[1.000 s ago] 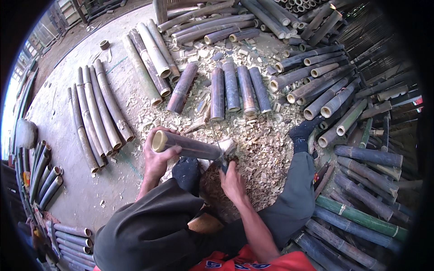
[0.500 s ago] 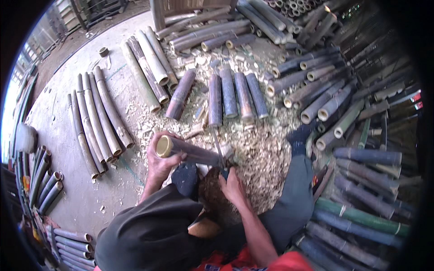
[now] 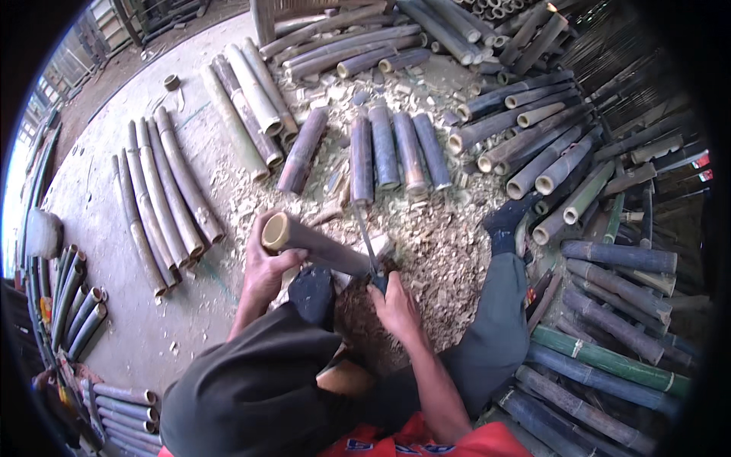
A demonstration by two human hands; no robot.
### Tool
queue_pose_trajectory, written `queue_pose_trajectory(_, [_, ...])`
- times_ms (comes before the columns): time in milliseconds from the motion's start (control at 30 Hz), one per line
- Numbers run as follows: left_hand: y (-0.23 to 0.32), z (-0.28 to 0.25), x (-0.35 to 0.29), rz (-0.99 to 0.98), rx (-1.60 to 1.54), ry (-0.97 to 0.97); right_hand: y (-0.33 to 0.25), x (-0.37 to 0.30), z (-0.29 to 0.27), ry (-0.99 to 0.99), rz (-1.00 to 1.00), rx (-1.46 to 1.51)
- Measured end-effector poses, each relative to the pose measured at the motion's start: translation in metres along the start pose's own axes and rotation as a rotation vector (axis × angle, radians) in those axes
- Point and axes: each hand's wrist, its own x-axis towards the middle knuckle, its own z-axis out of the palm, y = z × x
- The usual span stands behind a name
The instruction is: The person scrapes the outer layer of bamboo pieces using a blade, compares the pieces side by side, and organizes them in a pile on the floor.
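Note:
A short, dark bamboo tube (image 3: pixel 324 247) slants across the space in front of my knees. My left hand (image 3: pixel 265 263) is wrapped round its left end, next to the pale open mouth, with the thumb on top. My right hand (image 3: pixel 394 303) is closed on the dark handle of a long knife (image 3: pixel 365 236). The thin blade points away from me and crosses close by the tube's far right end; I cannot tell if it touches. A pale block (image 3: pixel 381 247), partly hidden, lies near that end.
Wood chips (image 3: pixel 449 266) cover the floor. Several cut bamboo tubes (image 3: pixel 384 148) lie ahead, with longer bamboo poles (image 3: pixel 164 194) to the left. A large bamboo pile (image 3: pixel 563 167) stretches along the right. My dark-shod foot (image 3: pixel 504 215) rests beside it.
The tube's left end has tipped upward in the picture, and my left hand has turned with it. My right hand and the knife have shifted only slightly.

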Motion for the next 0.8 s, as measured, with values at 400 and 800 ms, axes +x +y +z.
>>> queue_pose_trajectory(400, [0.007,0.028,-0.017,0.181,0.25,0.213,0.011,-0.01,0.017,0.059,0.136,-0.015])
queue_pose_trajectory(800, [0.003,0.033,-0.014,0.131,0.26,0.294,0.005,-0.005,0.018,-0.037,0.171,-0.028])
